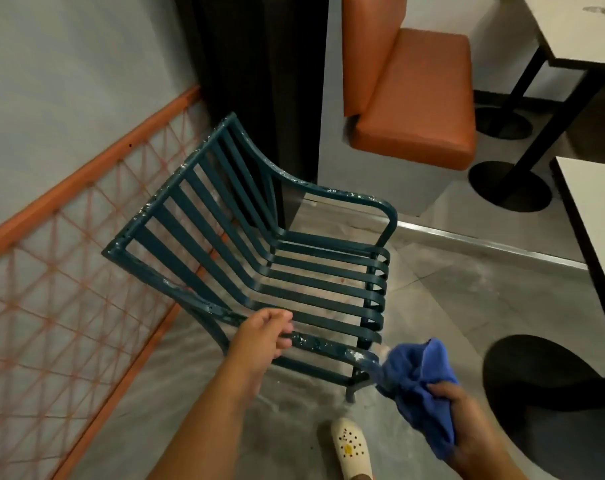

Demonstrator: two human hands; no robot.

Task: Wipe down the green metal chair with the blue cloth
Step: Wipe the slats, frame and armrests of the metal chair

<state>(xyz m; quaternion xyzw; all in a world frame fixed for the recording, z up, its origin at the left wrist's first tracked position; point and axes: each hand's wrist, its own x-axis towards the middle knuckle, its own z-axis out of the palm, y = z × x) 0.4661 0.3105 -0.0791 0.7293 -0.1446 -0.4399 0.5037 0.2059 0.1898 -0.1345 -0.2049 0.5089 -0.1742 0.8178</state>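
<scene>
Green chair (259, 258) seat facing right (slats running left-right), left hand (263, 336) gripping armrest, right hand (456, 410) clutching blue cloth (420, 379)

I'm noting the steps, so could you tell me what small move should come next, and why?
Probably draw the cloth back along the near armrest toward the left hand: the right hand has it at the front end, and white specks show there.

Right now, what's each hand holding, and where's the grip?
Left hand grips the near armrest rail of the green chair. Right hand grips the blue cloth by its bunched lower end.
</scene>
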